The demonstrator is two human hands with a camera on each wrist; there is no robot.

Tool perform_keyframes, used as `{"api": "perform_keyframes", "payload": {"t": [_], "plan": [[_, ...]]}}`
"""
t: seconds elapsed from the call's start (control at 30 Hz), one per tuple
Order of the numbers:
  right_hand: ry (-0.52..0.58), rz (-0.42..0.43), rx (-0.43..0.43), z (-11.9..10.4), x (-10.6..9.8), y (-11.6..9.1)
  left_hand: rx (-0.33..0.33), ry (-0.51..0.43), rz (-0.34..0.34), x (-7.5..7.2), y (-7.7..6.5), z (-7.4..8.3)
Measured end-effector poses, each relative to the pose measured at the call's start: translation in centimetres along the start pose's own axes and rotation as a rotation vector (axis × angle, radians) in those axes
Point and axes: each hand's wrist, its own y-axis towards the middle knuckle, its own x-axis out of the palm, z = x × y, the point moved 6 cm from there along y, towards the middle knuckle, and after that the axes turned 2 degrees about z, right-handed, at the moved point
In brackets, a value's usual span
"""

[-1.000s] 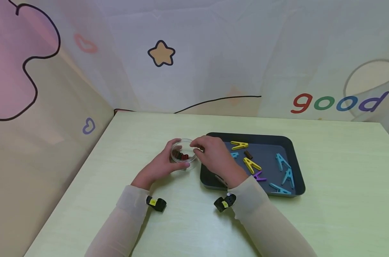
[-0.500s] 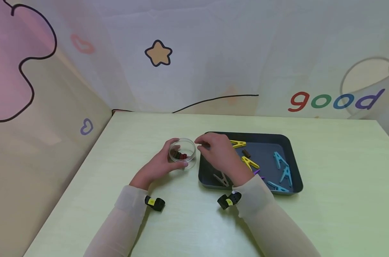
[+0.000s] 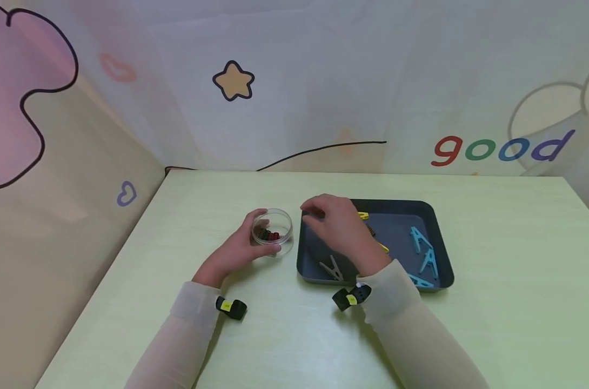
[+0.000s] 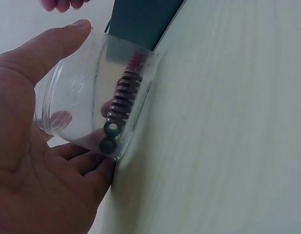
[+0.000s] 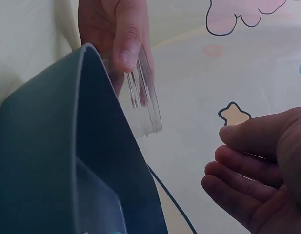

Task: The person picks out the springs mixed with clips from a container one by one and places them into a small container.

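My left hand [image 3: 238,246] grips a small clear jar [image 4: 74,95] from its left side, thumb at the front and fingers behind. Inside lie several coil springs [image 4: 123,100], dark brown, red and dark green, seen through the wall. The jar stands on the table, its mouth uncovered. Over the left part of a dark grey tray [image 3: 314,243] hovers my right hand [image 3: 340,227], fingers loosely bent, a gap between thumb and forefinger. In the right wrist view nothing shows between its fingertips. Beneath it a brown spring [image 3: 370,229] and yellow clothespins [image 3: 363,215] are partly hidden.
A grey clothespin [image 3: 332,268] lies at the tray's front left, and blue clothespins [image 3: 428,261] lie along its right side. The tray's raised wall [image 5: 77,136] stands close to the jar. A printed cloth [image 3: 299,92] hangs behind the table.
My right hand has moved from the jar's rim to the right, over the tray, now covering the purple clothespin and uncovering the grey one. My left hand still holds the jar.
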Motion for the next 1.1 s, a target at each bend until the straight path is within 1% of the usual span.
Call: {"api": "perform_keyframes", "payload": {"t": [0.1,0.23,0.3,0.4,0.63,1.1], "plan": [[0.013,0.002,0.024,0.3,-0.4,0.0,-0.007,-0.005,-0.015,-0.1,-0.3,0.5],[0.029,0.008,0.053,0.8,-0.8,0.0,-0.002,-0.009,-0.028,-0.1,-1.0,1.8],[0.036,0.009,0.065,0.9,-1.0,0.0,0.001,-0.007,-0.029,-0.2,-1.3,2.5],[0.046,0.013,0.069,1.2,-1.3,0.0,0.002,-0.001,-0.028,-0.3,-1.7,3.0],[0.035,0.029,0.103,2.1,-1.9,-0.1,-0.01,0.01,-0.022,-0.3,-1.9,3.2],[0.034,0.018,0.187,3.5,-3.0,-0.1,-0.01,0.004,-0.022,-0.3,-1.8,3.0]]}}
